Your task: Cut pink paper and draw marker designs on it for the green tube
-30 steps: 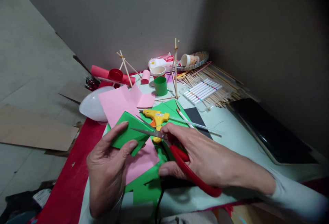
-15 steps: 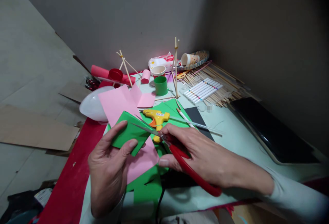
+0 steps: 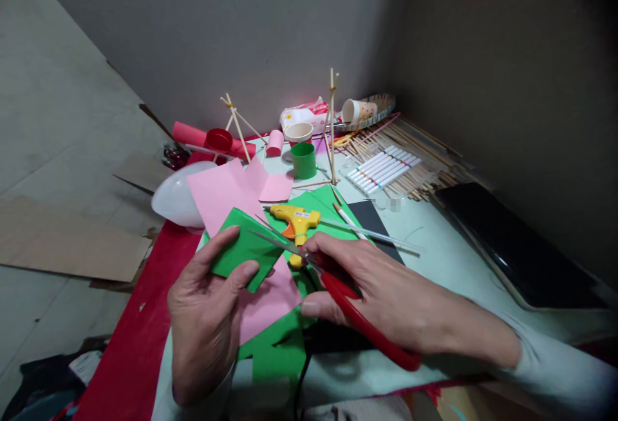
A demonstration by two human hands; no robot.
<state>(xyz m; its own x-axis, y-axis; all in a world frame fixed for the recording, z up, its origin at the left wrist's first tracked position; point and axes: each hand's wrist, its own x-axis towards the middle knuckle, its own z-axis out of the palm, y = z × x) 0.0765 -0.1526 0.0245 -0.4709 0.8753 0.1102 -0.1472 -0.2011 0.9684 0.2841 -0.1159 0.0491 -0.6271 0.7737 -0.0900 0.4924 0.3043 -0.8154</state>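
Observation:
A folded piece of green paper point(image 3: 248, 237) is pinched between the thumb and fingers of my left hand point(image 3: 207, 305). My right hand point(image 3: 371, 292) grips red-handled scissors point(image 3: 357, 318), their handles wrapped by the fingers. The blades are parted and lie at the upper right edge of the green paper, one blade across its face. Just beyond the scissors lies a yellow hot glue gun point(image 3: 297, 218) with a clear glue stick in its back. Beneath my hands are pink paper point(image 3: 265, 311) and more green paper point(image 3: 280, 350).
Farther back stand a green paper cylinder point(image 3: 304, 162), a paper cup point(image 3: 298, 132) and stick frames point(image 3: 333, 131). White markers point(image 3: 383, 170), wooden sticks point(image 3: 420, 138) and a dark tablet-like slab point(image 3: 512, 247) lie right. A white balloon-like object point(image 3: 178, 196) sits left.
Almost nothing differs. The whole view shifts very slightly, while both hands, the scissors and the green paper keep the same arrangement.

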